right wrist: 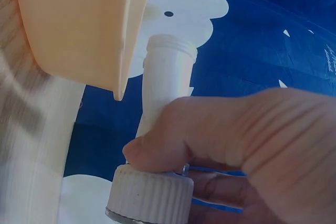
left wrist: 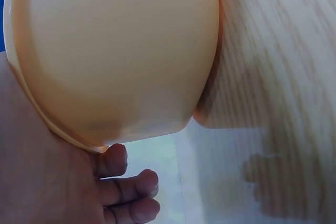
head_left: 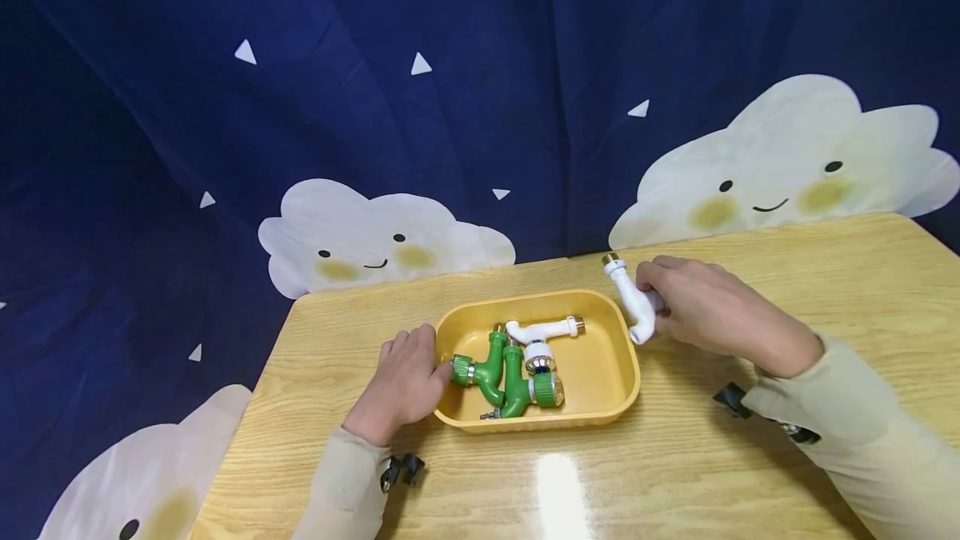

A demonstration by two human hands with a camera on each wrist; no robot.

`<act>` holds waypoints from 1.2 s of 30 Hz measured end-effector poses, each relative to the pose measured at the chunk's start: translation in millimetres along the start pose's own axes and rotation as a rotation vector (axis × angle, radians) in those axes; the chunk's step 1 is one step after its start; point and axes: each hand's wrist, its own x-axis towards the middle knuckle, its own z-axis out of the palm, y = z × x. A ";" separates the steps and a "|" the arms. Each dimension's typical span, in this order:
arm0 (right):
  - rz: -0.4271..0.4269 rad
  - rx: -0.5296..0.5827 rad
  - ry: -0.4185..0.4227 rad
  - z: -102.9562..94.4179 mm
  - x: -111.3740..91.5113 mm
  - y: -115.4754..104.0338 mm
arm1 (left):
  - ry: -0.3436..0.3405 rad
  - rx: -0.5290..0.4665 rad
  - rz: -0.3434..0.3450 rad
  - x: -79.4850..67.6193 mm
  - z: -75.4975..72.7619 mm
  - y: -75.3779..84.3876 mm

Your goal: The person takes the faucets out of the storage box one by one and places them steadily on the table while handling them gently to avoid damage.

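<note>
A yellow plastic basin (head_left: 600, 420) sits on the table with two green taps, one (head_left: 489, 367) at the left and another (head_left: 517, 386) beside it, and a white tap (head_left: 546, 330). At the basin's left end my left hand (head_left: 401, 375) grips the rim, thumb over the edge; in the left wrist view its fingertips (left wrist: 143, 182) show past the basin's wall (left wrist: 121, 51). My right hand (head_left: 693, 304) holds a second white tap (head_left: 632, 294) just outside the basin's right end, brass-threaded end pointing up and away. Its ribbed white knob (right wrist: 149, 195) shows below my thumb.
The wooden table (head_left: 480, 482) extends around the basin on every side. Behind it hangs a dark blue curtain (head_left: 480, 107) printed with smiling clouds and small white triangles. Dark devices are strapped at both wrists, one on the left sleeve (head_left: 348, 473).
</note>
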 end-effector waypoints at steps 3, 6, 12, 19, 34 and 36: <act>-0.002 0.000 0.001 1.0 -0.2 0.3 | 0.001 -0.004 0.000 -0.5 0.4 0.0; -0.004 0.003 0.009 1.5 0.0 0.8 | 0.005 -0.003 0.003 -0.1 0.8 -0.2; -0.009 0.011 0.025 2.3 1.4 2.7 | 0.009 -0.010 0.000 1.2 1.0 -0.6; -0.011 0.023 0.021 3.5 1.9 5.6 | -0.004 -0.015 0.003 0.6 0.7 -0.8; -0.034 0.027 0.027 9.3 3.9 12.2 | -0.006 -0.016 0.003 0.5 0.0 -0.1; -0.036 0.028 0.025 10.4 4.6 12.8 | -0.005 -0.014 0.002 0.5 0.1 0.0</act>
